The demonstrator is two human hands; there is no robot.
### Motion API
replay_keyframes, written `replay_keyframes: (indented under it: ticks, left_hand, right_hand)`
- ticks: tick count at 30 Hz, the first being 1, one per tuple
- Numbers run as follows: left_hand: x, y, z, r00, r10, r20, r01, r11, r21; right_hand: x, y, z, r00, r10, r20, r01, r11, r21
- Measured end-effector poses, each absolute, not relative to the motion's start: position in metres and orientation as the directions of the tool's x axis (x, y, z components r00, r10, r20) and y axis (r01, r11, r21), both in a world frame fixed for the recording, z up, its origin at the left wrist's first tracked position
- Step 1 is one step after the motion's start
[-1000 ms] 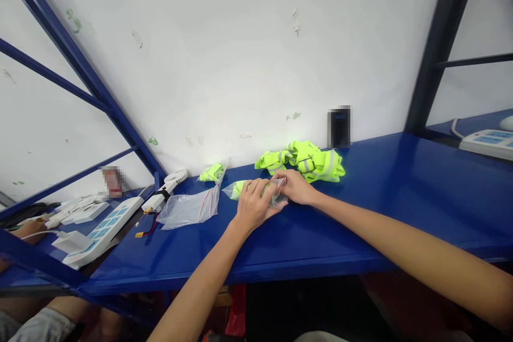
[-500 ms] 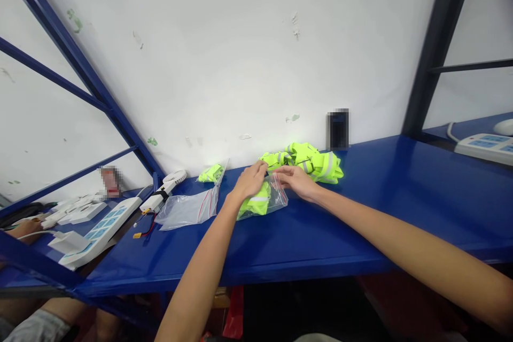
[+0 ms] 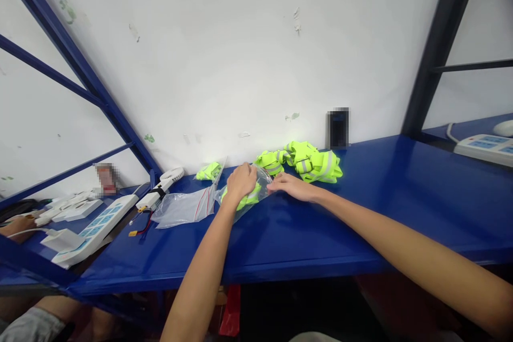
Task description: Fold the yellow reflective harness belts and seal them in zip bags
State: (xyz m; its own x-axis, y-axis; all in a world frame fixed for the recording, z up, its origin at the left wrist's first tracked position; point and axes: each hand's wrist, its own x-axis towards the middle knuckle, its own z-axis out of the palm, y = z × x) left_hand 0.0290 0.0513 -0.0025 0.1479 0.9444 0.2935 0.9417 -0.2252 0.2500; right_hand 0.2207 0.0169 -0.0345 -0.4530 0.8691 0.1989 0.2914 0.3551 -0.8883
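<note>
A clear plastic zip bag (image 3: 262, 180) with a folded fluorescent yellow reflective vest (image 3: 249, 199) inside lies on the blue table in front of me. My left hand (image 3: 241, 183) is curled over its upper left part, pressing on the bag; the fingertips are partly hidden. At the bag's right end, my right hand (image 3: 294, 187) pinches the edge between thumb and fingers. Right behind the hands lie crumpled yellow reflective vests (image 3: 315, 163). Left of the bag rests a flat clear zip bag (image 3: 185, 207) with a red seal line, and behind it a small bagged yellow bundle (image 3: 208, 171).
A white handheld fan (image 3: 171, 175) and a white block with red and black leads (image 3: 148, 200) sit at the left. A power strip (image 3: 98, 230) lies near the blue frame post. Against the wall stands a blurred dark object (image 3: 337, 129). Another person's hand (image 3: 18, 225) shows far left.
The bag with the vest has shifted left and turned, with my left hand moving along with it. My right hand has moved slightly left and down, to the bag's right end.
</note>
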Motion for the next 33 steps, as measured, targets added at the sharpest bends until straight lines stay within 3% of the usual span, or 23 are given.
replay_keyframes:
  ticks: [4, 7, 14, 20, 28, 33]
  left_hand:
    - [0.013, 0.061, 0.008, 0.256, 0.915, 0.312, 0.911, -0.336, 0.239]
    - [0.005, 0.066, 0.011, 0.350, 0.880, 0.321, 0.838, -0.447, 0.313]
    - [-0.001, 0.062, 0.022, 0.376, 0.891, 0.255, 0.778, -0.453, 0.436]
    - [0.012, 0.050, 0.008, 0.516, 0.812, 0.272, 0.687, -0.583, 0.434]
    - [0.018, 0.041, -0.008, 0.504, 0.780, 0.372, 0.592, -0.625, 0.508]
    - [0.021, 0.034, -0.010, 0.474, 0.787, 0.396, 0.626, -0.617, 0.476]
  right_hand:
    - [0.225, 0.019, -0.035, -0.505, 0.845, 0.178, 0.306, 0.367, -0.878]
    - [0.227, 0.023, -0.039, -0.472, 0.857, 0.207, 0.249, 0.354, -0.901]
    - [0.228, 0.023, -0.039, -0.407, 0.894, 0.187, 0.178, 0.279, -0.944]
    - [0.214, 0.012, -0.038, -0.372, 0.920, 0.124, 0.041, 0.150, -0.988]
    - [0.212, 0.016, -0.043, -0.320, 0.945, 0.064, -0.058, 0.048, -0.997]
    - [0.208, 0.015, -0.043, -0.349, 0.933, 0.085, -0.132, 0.041, -0.990]
